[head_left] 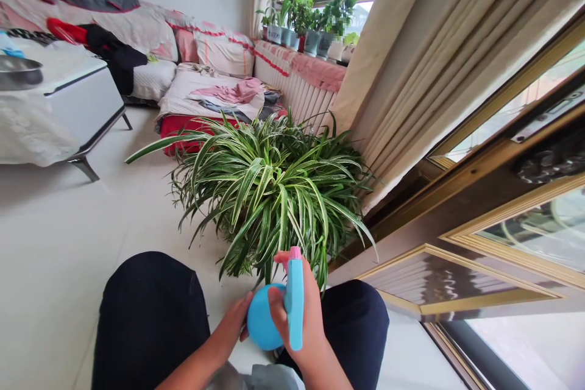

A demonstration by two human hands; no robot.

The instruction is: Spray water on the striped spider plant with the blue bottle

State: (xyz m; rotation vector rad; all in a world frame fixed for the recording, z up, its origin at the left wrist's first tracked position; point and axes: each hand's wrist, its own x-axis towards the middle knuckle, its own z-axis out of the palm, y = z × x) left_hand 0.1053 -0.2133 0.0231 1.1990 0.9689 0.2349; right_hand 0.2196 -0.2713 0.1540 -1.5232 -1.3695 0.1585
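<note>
A blue spray bottle (pixel 265 320) with a pink nozzle is held low between my knees, its nozzle pointing at a bushy spider plant (pixel 274 189). My right hand (pixel 308 304) is wrapped round the spray head, with a finger at the pink trigger. Against the left side of the round bottle body rests my left hand (pixel 233 323), supporting it; its fingertips are partly hidden behind the bottle. Long green-and-white striped leaves spread out just ahead of both hands. The plant's pot is hidden under the foliage.
On the right stand a beige curtain (pixel 393 73) and an open door with gold trim (pixel 457 280). A white table (pixel 86 109) is at the left. Behind the plant is a couch (pixel 183 91) with clothes. Potted plants (pixel 311 36) line the windowsill.
</note>
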